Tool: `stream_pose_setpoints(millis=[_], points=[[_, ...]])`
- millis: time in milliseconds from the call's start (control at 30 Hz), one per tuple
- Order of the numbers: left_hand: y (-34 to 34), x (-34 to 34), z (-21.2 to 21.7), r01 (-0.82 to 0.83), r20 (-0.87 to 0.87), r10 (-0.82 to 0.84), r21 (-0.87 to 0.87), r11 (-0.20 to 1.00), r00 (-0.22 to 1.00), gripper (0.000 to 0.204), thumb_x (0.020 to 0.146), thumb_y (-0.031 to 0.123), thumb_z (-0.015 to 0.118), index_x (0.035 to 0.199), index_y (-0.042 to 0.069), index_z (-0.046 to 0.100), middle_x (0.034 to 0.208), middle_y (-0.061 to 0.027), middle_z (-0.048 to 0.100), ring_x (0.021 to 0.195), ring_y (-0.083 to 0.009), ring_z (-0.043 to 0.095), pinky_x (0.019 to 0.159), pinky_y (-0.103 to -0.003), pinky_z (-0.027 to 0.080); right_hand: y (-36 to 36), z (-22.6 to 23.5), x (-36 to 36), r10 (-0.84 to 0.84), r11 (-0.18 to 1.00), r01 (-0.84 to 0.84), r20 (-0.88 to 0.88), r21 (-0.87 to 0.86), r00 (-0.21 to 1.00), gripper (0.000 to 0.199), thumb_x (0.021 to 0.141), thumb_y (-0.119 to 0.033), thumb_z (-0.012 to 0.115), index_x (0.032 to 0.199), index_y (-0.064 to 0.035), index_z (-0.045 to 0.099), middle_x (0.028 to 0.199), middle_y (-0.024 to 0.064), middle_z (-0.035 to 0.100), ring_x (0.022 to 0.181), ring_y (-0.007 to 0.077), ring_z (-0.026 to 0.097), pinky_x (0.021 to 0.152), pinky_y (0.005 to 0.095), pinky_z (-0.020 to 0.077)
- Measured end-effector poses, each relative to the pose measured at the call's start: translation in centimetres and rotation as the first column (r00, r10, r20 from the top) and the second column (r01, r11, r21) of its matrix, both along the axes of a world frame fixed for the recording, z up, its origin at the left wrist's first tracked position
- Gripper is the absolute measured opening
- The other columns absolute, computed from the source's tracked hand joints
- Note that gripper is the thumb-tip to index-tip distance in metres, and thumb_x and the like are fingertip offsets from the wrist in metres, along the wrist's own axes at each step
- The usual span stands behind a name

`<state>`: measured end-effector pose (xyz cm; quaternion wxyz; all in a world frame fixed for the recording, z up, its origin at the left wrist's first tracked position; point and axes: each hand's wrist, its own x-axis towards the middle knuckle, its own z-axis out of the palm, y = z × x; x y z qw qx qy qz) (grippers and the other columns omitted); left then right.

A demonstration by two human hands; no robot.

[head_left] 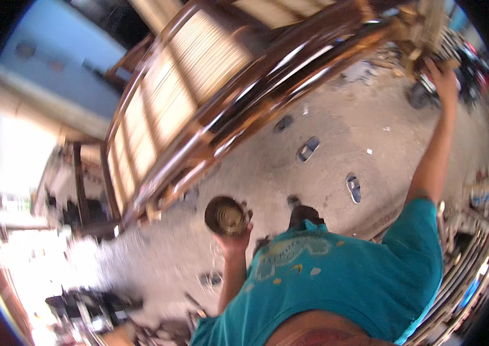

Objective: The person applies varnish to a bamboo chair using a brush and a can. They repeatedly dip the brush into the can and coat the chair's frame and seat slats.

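In my left hand is a round, brownish can, its open top facing up and rings showing on the inside. My fingers wrap around its side and base. Far out to the right, my right hand is raised against the end of a large piece of dark, glossy wooden furniture with pale slatted panels. Its fingers look curled by a light brown piece at that end. Blur hides what exactly they grip.
On the grey concrete floor lie sandals, among them a dark blue one and another. A motorcycle stands behind my right hand. Long poles lie at the lower right. Dark clutter sits at the lower left.
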<state>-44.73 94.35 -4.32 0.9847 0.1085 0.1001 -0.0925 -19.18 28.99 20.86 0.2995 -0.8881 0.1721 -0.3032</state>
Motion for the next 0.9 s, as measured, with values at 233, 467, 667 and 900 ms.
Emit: stream_pose_setpoints(millis=[233, 467, 667, 900], points=[[4.8, -5.9, 1.8, -0.061, -0.084, 0.066, 0.062, 0.996, 0.994, 0.080, 0.091, 0.069, 0.052, 0.148, 0.014, 0.047, 0.140, -0.0192, 0.057, 0.120, -0.0451, 0.060, 0.076, -0.049, 0.063, 33.3, -1.4, -17.5, 0.605, 0.662, -0.551, 0.071, 0.507, 0.793, 0.035, 0.087, -0.034, 0.078, 0.109, -0.0078, 0.076, 0.088, 0.0011, 0.074, 0.067, 0.0088, 0.061, 0.059, 0.0263, 0.0489], [9.9, -13.3, 3.0, -0.079, -0.223, 0.125, 0.205, 0.975, 0.967, 0.075, 0.097, 0.064, 0.029, 0.149, 0.014, 0.048, 0.147, -0.0117, 0.055, 0.134, -0.0333, 0.053, 0.110, -0.056, 0.043, 56.5, -6.1, -26.5, 0.990, 0.143, -0.890, -0.050, 0.432, 0.135, 0.022, 0.088, -0.025, 0.076, 0.101, -0.0066, 0.076, 0.090, 0.0120, 0.076, 0.078, 0.0284, 0.073, 0.067, 0.0364, 0.0563], [13.3, -17.8, 2.8, -0.171, -0.193, 0.209, 0.193, 0.966, 0.959, 0.067, 0.100, 0.055, 0.033, 0.154, 0.015, 0.041, 0.141, -0.0094, 0.060, 0.126, -0.0299, 0.060, 0.104, -0.048, 0.050, 64.5, -10.2, -32.4, 0.949, 0.049, -0.990, -0.314, 0.130, 0.006, 0.023, 0.086, -0.025, 0.075, 0.098, -0.0058, 0.075, 0.091, 0.0160, 0.074, 0.086, 0.0382, 0.071, 0.078, 0.0459, 0.0561], [17.1, -20.2, -0.2, -0.199, -0.283, 0.264, 0.237, 0.951, 0.922, 0.066, 0.098, 0.060, 0.028, 0.151, 0.023, 0.046, 0.135, -0.0046, 0.064, 0.114, -0.0273, 0.065, 0.084, -0.049, 0.055, 67.0, -6.7, -32.3, 0.985, 0.065, -0.872, -0.170, 0.486, -0.021, 0.023, 0.087, -0.021, 0.076, 0.104, -0.0049, 0.075, 0.099, 0.0141, 0.076, 0.092, 0.0330, 0.073, 0.080, 0.0418, 0.0580]])
